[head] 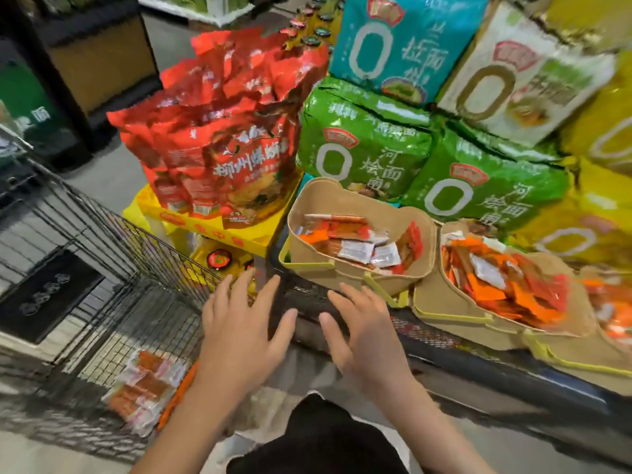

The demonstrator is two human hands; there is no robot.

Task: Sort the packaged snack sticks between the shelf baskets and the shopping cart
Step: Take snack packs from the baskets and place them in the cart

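A: What are the hands doing?

B: Both are hovering palm down with nothing in them. The left hand (236, 323) is sitting at about 6 o'clock in the view, fingers spread and straight, its fingertips reaching toward the far corner of the shopping cart (113, 268). The right hand (366, 328) is lying just beside it at 5 o'clock, its grip likewise spread wide, fingertips pointing at the black mesh shelf edge (427, 333).

A: And the snack sticks?

B: They are lying in three places. A small pile of packets (143, 384) is resting on the cart floor at 7 o'clock, beside the left forearm. The near tan basket (345, 275), at 12 o'clock from the right hand, is holding orange and white snack sticks (359, 244) in its bottom. The second basket (455, 313), at 3 o'clock and touching the first, is holding a fuller heap (506, 282). A third basket at the right border is blurring out.

A: Anything behind?

B: Red bags (222, 131) are standing on a yellow box (205, 220) at 11 o'clock, green noodle packs (362, 145) are leaning at 1 o'clock, and a teal pack (403, 39) is sitting above them.
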